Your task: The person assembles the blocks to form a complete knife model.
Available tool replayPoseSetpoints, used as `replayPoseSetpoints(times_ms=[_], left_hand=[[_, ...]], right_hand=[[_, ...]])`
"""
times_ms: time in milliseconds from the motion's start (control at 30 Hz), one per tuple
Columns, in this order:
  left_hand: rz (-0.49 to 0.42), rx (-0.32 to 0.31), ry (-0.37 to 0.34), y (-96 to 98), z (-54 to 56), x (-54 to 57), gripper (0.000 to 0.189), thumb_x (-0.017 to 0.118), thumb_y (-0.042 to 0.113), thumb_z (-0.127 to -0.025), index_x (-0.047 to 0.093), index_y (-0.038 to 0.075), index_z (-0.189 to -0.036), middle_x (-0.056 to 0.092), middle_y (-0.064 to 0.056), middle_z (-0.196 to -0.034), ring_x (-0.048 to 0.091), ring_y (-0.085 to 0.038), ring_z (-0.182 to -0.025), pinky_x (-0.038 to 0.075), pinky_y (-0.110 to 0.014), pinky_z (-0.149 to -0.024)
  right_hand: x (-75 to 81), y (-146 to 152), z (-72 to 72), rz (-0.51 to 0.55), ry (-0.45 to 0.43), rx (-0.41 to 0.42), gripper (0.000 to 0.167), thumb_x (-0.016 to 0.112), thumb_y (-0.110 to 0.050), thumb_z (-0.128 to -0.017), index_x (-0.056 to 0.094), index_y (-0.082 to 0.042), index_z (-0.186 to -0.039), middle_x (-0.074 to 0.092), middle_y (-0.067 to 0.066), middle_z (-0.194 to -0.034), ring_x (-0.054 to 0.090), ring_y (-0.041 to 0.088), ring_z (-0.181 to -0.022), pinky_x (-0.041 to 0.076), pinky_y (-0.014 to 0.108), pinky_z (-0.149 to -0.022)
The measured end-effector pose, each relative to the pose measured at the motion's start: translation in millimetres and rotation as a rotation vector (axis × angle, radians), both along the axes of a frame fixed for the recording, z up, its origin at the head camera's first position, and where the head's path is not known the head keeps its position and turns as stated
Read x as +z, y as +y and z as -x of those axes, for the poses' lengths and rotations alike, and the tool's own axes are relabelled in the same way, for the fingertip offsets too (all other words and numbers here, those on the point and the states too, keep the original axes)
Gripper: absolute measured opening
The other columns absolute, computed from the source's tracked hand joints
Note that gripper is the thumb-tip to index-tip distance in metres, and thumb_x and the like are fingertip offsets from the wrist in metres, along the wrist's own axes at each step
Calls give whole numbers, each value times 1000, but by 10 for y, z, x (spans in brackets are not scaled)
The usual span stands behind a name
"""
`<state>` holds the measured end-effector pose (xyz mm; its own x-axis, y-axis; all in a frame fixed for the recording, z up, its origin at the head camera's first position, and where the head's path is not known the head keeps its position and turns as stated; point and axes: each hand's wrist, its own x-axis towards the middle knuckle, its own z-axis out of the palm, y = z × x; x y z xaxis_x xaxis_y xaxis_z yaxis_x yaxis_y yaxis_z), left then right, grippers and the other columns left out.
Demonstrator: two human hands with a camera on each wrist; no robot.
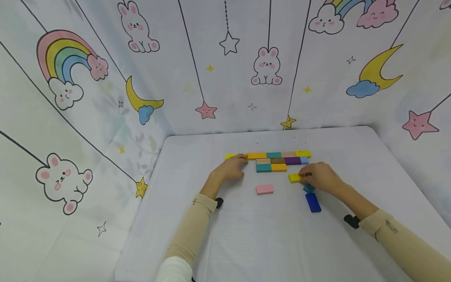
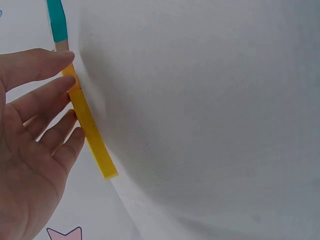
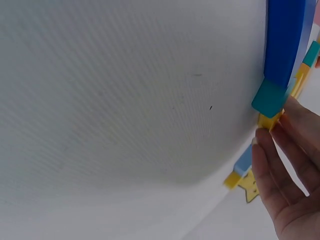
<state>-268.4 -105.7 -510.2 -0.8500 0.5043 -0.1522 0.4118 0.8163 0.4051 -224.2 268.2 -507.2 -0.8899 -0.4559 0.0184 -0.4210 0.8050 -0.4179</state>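
Observation:
My left hand (image 1: 230, 169) lies at the left end of the back row of flat coloured blocks. Its relaxed fingers touch the long yellow block (image 2: 94, 135) and the orange block (image 1: 256, 156) beside it. With thumb and fingertips, my right hand (image 1: 322, 178) pinches a small yellow block (image 1: 294, 178) by its right end. Just in front of that block are a small teal block (image 1: 309, 188) and a long dark blue block (image 1: 313, 203). A pink block (image 1: 264, 189) lies between the two hands.
Behind the hands, blocks form three stepped rows, with a purple block (image 1: 292, 161) and a light blue block (image 1: 304, 160) in the middle one. A teal block (image 1: 263, 168) begins the front row. The white table (image 1: 253, 243) meets a patterned cloth wall (image 1: 232, 90) at the back.

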Motion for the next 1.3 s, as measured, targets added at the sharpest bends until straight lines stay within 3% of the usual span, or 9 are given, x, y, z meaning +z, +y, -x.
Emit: replayPoseSetpoints(times_ms=[267,733,1300], left_hand=[[5,-8,0,3,10,-13,56,64,8,-90,61,10,-146,41,-2,-165,35,-22,-153,30,-39,-126],[-12,3,-15,-20,3,-43,54,65,10,-92,61,12,-147,39,2,-166,32,-20,-155,28,-38,-127],[-19,7,-16,-18,-7,-35,54,64,8,-92,62,12,-146,39,2,-166,34,-20,-154,30,-38,-126]], right_hand=[[13,22,61,-5,-3,-35,21,82,-15,-90,81,-6,-110,78,9,-107,71,30,-97,62,50,-86],[-8,58,166,-7,39,-35,21,83,-13,-90,81,-5,-109,78,9,-103,70,24,-89,63,46,-83],[-20,-22,259,-15,61,-100,15,82,-11,-90,83,-5,-104,79,13,-104,72,30,-92,63,49,-85]])
